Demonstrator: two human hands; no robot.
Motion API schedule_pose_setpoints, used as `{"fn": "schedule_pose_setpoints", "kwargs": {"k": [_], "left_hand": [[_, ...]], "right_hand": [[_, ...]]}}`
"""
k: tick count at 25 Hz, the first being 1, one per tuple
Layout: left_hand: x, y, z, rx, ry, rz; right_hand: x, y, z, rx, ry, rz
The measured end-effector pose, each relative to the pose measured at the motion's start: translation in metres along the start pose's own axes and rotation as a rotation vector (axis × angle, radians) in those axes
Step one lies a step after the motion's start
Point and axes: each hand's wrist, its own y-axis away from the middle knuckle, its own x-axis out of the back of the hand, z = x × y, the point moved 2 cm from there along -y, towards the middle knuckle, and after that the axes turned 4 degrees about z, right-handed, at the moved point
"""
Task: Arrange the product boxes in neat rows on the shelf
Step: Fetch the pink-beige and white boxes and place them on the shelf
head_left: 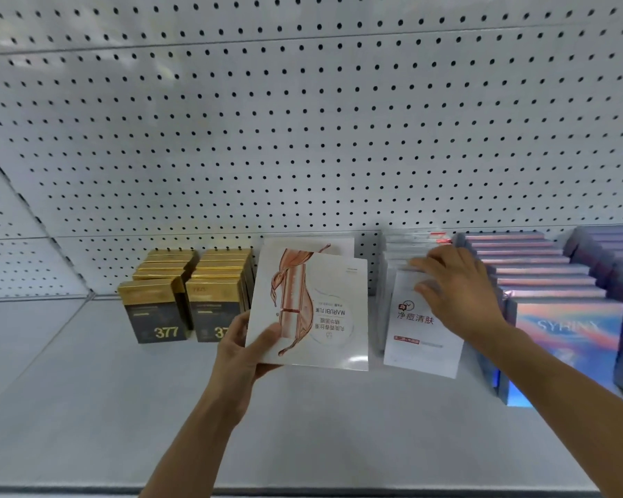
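Note:
My left hand (245,357) grips the lower left corner of a white box with a rose-gold drawing (317,310), held upside down, its printing inverted, in front of another white box (339,244) of the same kind. My right hand (457,289) rests with fingers spread on the top of the front white box with red lettering (421,339), which leans forward off its row (407,246). Two rows of black-and-gold "377" boxes (159,310) stand on the left. Rows of iridescent blue boxes (569,328) stand on the right.
The grey shelf (87,407) runs toward me, with a white pegboard back wall (303,138) behind the rows. Bare shelf lies left of the gold boxes and in front of all rows. The shelf's front edge (339,492) is at the bottom.

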Motion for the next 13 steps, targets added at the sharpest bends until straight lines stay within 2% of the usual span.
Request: {"fn": "schedule_pose_setpoints", "kwargs": {"k": [2,4,8,11,13], "left_hand": [[0.005,-0.002,0.018,-0.063,-0.090,-0.009],[0.010,-0.004,0.042,-0.160,-0.229,-0.001],[0.007,-0.010,0.088,-0.318,-0.375,0.059],[-0.005,-0.009,0.105,-0.389,-0.503,-0.055],[-0.008,-0.011,0.106,-0.416,-0.603,-0.136]], "right_hand": [[0.006,-0.009,-0.019,0.002,-0.042,0.012],[0.010,-0.018,-0.050,0.038,-0.156,-0.047],[0.012,-0.034,-0.120,0.221,-0.333,-0.190],[0.007,-0.041,-0.151,0.239,-0.225,-0.333],[0.003,-0.038,-0.160,0.164,-0.329,-0.443]]}}
